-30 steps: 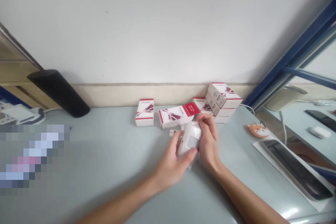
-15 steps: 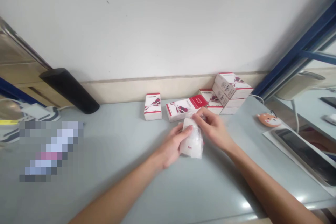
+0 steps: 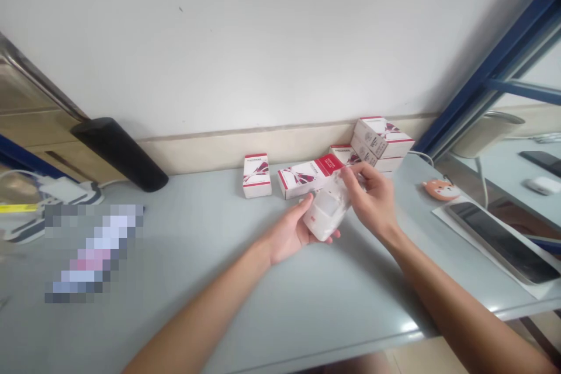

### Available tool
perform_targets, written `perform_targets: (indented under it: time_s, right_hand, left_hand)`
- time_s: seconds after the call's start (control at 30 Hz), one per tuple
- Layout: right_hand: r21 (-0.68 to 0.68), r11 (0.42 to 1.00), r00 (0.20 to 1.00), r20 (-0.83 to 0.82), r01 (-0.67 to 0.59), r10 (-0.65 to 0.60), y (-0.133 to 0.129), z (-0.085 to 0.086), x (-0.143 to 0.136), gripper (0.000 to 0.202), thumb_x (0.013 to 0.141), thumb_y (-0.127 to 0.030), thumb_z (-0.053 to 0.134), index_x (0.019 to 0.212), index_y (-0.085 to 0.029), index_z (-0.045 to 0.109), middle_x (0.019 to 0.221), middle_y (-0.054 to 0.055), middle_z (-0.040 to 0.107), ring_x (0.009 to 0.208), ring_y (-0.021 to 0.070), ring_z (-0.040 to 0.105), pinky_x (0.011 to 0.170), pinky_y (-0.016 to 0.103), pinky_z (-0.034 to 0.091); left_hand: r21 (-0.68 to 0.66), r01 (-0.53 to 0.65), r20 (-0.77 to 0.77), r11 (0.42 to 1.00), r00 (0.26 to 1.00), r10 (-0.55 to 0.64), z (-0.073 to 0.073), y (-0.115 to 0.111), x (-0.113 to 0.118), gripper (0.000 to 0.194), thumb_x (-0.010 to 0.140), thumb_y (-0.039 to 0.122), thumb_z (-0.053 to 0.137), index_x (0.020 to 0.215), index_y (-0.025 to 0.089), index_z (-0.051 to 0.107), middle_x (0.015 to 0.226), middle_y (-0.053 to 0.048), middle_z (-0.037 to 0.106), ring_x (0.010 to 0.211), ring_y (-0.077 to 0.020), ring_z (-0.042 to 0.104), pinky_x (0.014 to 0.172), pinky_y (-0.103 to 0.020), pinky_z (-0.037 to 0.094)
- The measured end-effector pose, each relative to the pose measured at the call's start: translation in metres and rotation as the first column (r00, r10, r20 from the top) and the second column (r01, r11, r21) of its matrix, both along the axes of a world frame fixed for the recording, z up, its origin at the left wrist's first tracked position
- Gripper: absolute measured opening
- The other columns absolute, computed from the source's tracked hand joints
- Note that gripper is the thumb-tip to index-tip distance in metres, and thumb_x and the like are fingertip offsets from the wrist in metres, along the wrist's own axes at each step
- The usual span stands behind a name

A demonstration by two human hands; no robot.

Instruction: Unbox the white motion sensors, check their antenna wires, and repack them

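Note:
A white device (image 3: 324, 213) with a small red mark hangs over the middle of the grey table, tilted. My left hand (image 3: 291, 231) holds it from the left and below, thumb on its edge and fingertips showing under it. Clear plastic wrap (image 3: 339, 182) is bunched at its upper end. My right hand (image 3: 371, 196) pinches that wrap, fingers closed. Just behind lies a white and red box (image 3: 302, 178) with its red end pointing right. Another small box (image 3: 257, 175) stands to its left.
Several stacked boxes (image 3: 383, 143) stand against the wall at the right. A black cylinder (image 3: 120, 155) leans at the left, near a power strip (image 3: 74, 190). An orange animal-face pouch (image 3: 442, 189) and a dark phone-like device (image 3: 502, 242) lie at the right.
The white device has tilted, its lower end now toward the left, and shows more clearly. My right hand has moved right and up with the wrap. The camera view has shifted slightly.

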State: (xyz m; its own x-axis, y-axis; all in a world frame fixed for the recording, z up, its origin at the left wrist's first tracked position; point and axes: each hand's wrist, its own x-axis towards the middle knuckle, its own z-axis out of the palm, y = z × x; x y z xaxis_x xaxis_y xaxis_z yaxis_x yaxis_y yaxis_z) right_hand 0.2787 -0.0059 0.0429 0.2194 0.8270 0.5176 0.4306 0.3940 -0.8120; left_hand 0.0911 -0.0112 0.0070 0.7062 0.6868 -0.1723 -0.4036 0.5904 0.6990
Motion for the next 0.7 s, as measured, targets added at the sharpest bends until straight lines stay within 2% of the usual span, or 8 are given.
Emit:
perform_targets:
  time_s: [0.1, 0.2, 0.33, 0.4, 0.47, 0.53, 0.63, 0.7]
  right_hand:
    - [0.046, 0.999, 1.0, 0.018, 0.0, -0.001, 0.001, 0.014, 0.001, 0.032, 0.098, -0.045, 0.066, 0.076, -0.021, 0.067, 0.07, 0.0, 0.064, 0.065, 0.0155, 0.054, 0.061, 0.028, 0.043]
    - [0.157, 0.987, 0.995, 0.09, 0.031, -0.046, 0.013, 0.039, 0.005, 0.03, 0.098, -0.044, 0.066, 0.078, -0.022, 0.067, 0.071, 0.0, 0.063, 0.066, 0.0159, 0.055, 0.062, 0.029, 0.043]
    - [0.303, 0.947, 0.992, 0.027, 0.109, -0.123, 0.053, 0.072, 0.015, 0.023, 0.099, -0.044, 0.064, 0.09, -0.023, 0.065, 0.076, 0.001, 0.063, 0.07, 0.0171, 0.058, 0.066, 0.032, 0.045]
    - [0.274, 0.957, 0.994, -0.086, 0.09, -0.069, 0.077, 0.077, 0.015, 0.017, 0.097, -0.039, 0.065, 0.105, -0.025, 0.061, 0.083, 0.001, 0.065, 0.075, 0.0179, 0.062, 0.069, 0.032, 0.048]
    - [0.109, 0.994, 0.981, -0.192, 0.03, -0.008, 0.098, 0.072, 0.008, 0.027, 0.093, -0.033, 0.065, 0.115, -0.027, 0.052, 0.091, 0.002, 0.067, 0.078, 0.0182, 0.066, 0.07, 0.032, 0.051]
    - [-0.095, 0.995, 0.981, -0.192, -0.03, 0.011, 0.111, 0.059, -0.002, 0.03, 0.092, -0.034, 0.063, 0.116, -0.024, 0.048, 0.104, 0.006, 0.067, 0.081, 0.0193, 0.068, 0.071, 0.034, 0.053]
    - [-0.237, 0.971, 0.996, 0.092, 0.035, -0.014, 0.114, 0.036, -0.018, 0.035, 0.091, -0.036, 0.064, 0.12, -0.019, 0.05, 0.118, 0.015, 0.064, 0.097, 0.0256, 0.067, 0.082, 0.04, 0.053]
    - [-0.174, 0.98, 0.964, 0.262, 0.099, -0.051, 0.105, 0.024, -0.023, 0.036, 0.093, -0.035, 0.062, 0.123, -0.018, 0.053, 0.132, 0.02, 0.058, 0.103, 0.0282, 0.065, 0.087, 0.043, 0.051]
  left_hand:
    - [-0.016, -0.028, 0.007, 0.999, 1.0, 0.028, -0.001, 0.0, 0.0, 0.052, 0.102, 0.055, 0.058, 0.135, 0.016, 0.069, 0.119, -0.016, 0.075, 0.087, -0.0267, 0.077, 0.075, -0.034, 0.058]
    - [-0.049, -0.075, 0.002, 0.996, 0.997, 0.076, -0.002, 0.001, 0.0, 0.047, 0.103, 0.048, 0.059, 0.135, 0.014, 0.068, 0.125, -0.017, 0.074, 0.087, -0.0259, 0.077, 0.074, -0.033, 0.057]
    - [-0.099, -0.128, 0.001, 0.987, 0.992, 0.129, -0.003, 0.001, -0.001, 0.04, 0.1, 0.037, 0.063, 0.133, 0.012, 0.067, 0.127, -0.017, 0.074, 0.093, -0.0291, 0.078, 0.084, -0.038, 0.058]
    - [-0.102, -0.119, 0.01, 0.988, 0.993, 0.121, -0.002, 0.0, -0.003, 0.043, 0.098, 0.034, 0.064, 0.134, 0.011, 0.065, 0.122, -0.018, 0.075, 0.095, -0.0329, 0.079, 0.085, -0.041, 0.058]
    - [-0.095, -0.11, 0.032, 0.989, 0.993, 0.114, 0.0, 0.0, -0.004, 0.048, 0.093, 0.031, 0.064, 0.135, 0.01, 0.062, 0.116, -0.02, 0.076, 0.094, -0.0363, 0.079, 0.084, -0.043, 0.057]
    - [-0.094, -0.117, 0.053, 0.989, 0.991, 0.123, 0.001, 0.0, -0.006, 0.053, 0.088, 0.029, 0.063, 0.137, 0.009, 0.059, 0.113, -0.022, 0.077, 0.09, -0.0367, 0.079, 0.081, -0.043, 0.056]
    - [-0.097, -0.145, 0.076, 0.985, 0.985, 0.152, 0.002, 0.0, -0.007, 0.055, 0.087, 0.033, 0.06, 0.138, 0.011, 0.059, 0.11, -0.022, 0.077, 0.079, -0.0311, 0.076, 0.075, -0.039, 0.053]
    - [-0.093, -0.149, 0.103, 0.984, 0.982, 0.158, 0.001, 0.001, -0.008, 0.055, 0.09, 0.038, 0.057, 0.138, 0.012, 0.06, 0.109, -0.021, 0.077, 0.075, -0.0292, 0.074, 0.073, -0.039, 0.052]
